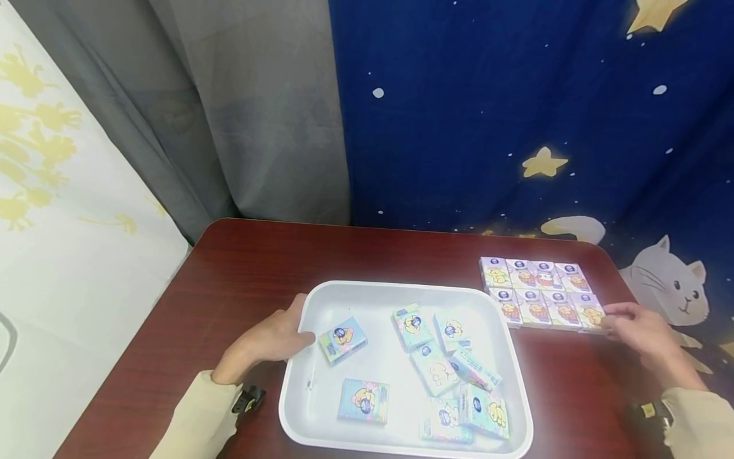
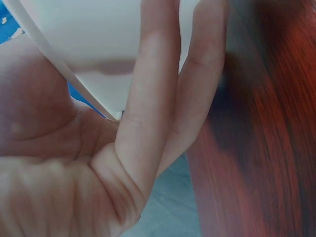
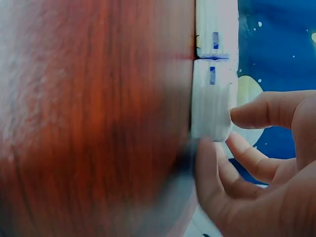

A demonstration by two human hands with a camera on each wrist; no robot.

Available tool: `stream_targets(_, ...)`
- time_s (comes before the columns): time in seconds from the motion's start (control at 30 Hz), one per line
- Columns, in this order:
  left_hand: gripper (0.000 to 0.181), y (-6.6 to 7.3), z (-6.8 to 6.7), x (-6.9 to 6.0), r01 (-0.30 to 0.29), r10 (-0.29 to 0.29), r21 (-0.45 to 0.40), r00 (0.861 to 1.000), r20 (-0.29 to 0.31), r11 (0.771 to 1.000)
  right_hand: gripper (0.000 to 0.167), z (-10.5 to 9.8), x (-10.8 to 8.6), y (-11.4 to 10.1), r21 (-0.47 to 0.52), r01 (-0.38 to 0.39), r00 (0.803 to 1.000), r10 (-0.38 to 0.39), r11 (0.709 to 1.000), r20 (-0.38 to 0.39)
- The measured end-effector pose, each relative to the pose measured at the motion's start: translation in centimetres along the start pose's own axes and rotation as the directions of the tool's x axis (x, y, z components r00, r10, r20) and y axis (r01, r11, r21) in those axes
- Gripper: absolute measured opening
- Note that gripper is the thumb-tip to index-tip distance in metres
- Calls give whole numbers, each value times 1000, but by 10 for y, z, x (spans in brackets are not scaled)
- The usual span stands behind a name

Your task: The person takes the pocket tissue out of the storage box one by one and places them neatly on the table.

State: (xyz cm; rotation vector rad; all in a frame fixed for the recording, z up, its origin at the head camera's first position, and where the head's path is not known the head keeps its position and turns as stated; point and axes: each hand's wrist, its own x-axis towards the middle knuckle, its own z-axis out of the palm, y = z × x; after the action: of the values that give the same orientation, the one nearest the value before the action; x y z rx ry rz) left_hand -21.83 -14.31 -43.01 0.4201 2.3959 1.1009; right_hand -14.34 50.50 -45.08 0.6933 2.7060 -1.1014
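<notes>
On the left, my left hand (image 1: 280,333) grips the rim of a white tray (image 1: 395,288), thumb over the edge and fingers beneath, as the left wrist view shows. Several blue-green pocket tissue packs (image 1: 363,400) with cartoon prints lie loose in the tray, some overlapping at its right side. Purple tissue packs (image 1: 533,305) stand in two tight rows at the table's far right. At the front row's right end, my right hand (image 1: 642,330) pinches the last purple tissue pack (image 3: 212,106) by its corner, thumb on top and fingers at its end.
The dark red wooden table (image 1: 252,268) has its back edge against a grey curtain (image 1: 269,115) and a blue star-patterned curtain (image 1: 447,127). White cloth with yellow prints (image 1: 69,287) hangs at the left. The tray's right side is close to the purple rows.
</notes>
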Motion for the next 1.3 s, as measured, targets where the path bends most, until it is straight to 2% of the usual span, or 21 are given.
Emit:
stream_targets(0.17, 68, -2, 1, 1, -4, 4, -7, 1000, 5, 1000, 52, 2, -9, -14, -31, 27, 995, -30, 999, -92)
stream_targets(0.37, 70, -2, 0, 2, -5, 5, -12, 1000, 6, 1000, 46, 5, -25, -48, -107, 118, 984, -131, 987, -124)
stream_targets(0.57, 69, 0, -1, 1, -1, 1, 0, 1000, 2, 1000, 38, 19, -46, -89, -166, 258, 957, -276, 952, -96)
stream_targets(0.67, 69, 1, 0, 0, -1, 1, 1, 1000, 5, 1000, 33, 31, -58, -108, -188, 341, 929, -361, 921, -84)
stream_targets(0.87, 69, 0, -1, 1, 2, -2, -8, 1000, 1, 1000, 24, 56, -84, -147, -224, 477, 870, -492, 850, -14)
stream_targets(1.0, 70, 0, -1, 1, 7, -7, -5, 1000, 3, 1000, 26, 72, -102, -166, -225, 553, 830, -554, 802, 63)
stream_targets(1.1, 70, 0, -1, 1, 5, -5, -1, 1000, 5, 1000, 29, 83, -115, -177, -237, 586, 810, -573, 775, 127)
stream_targets(1.3, 70, 1, 0, 0, 5, -5, 1, 1000, 5, 1000, 32, 100, -137, -193, -267, 623, 781, -567, 735, 260)
